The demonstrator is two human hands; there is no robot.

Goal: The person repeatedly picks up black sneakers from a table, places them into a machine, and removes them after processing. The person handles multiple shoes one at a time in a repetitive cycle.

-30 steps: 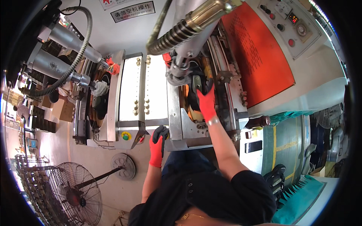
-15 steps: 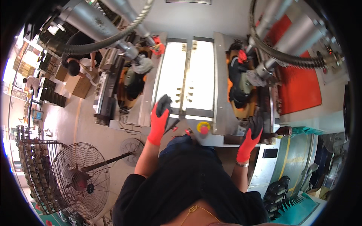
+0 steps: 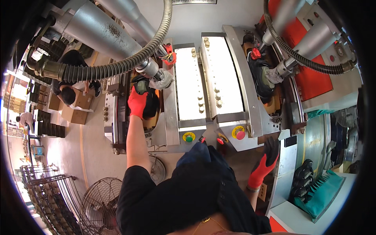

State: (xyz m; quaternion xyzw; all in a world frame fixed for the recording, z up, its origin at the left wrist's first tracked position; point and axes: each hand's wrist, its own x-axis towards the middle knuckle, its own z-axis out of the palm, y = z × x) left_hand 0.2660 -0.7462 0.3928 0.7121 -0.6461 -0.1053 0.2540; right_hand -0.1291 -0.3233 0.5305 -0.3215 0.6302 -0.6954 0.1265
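Observation:
My left hand (image 3: 138, 102), in a red glove with dark fingers, is at the left station, closed against the side of a black shoe (image 3: 150, 106) with a greyish-green top. Its fingertips blend into the dark shoe. Beside them a metal press rod ends in a white-wrapped pad (image 3: 161, 79). My right hand (image 3: 267, 162), gloved alike, hangs free below the right station's front edge, its fingers extended and holding nothing. In the right station lies another black shoe (image 3: 261, 80), with a wrapped pad (image 3: 273, 76) against its top.
Two white machine covers (image 3: 189, 84) stand between the stations. In front are a green button (image 3: 188, 137) and a red button (image 3: 239, 134). Ribbed hoses (image 3: 117, 67) arch overhead. A floor fan (image 3: 102, 201) and a rack (image 3: 51, 196) stand left; a co-worker (image 3: 70, 78) bends near cardboard boxes (image 3: 74, 114).
My left hand has moved forward and left from the middle panel to the left shoe. My right hand has drawn back from the right station's edge. The view has shifted.

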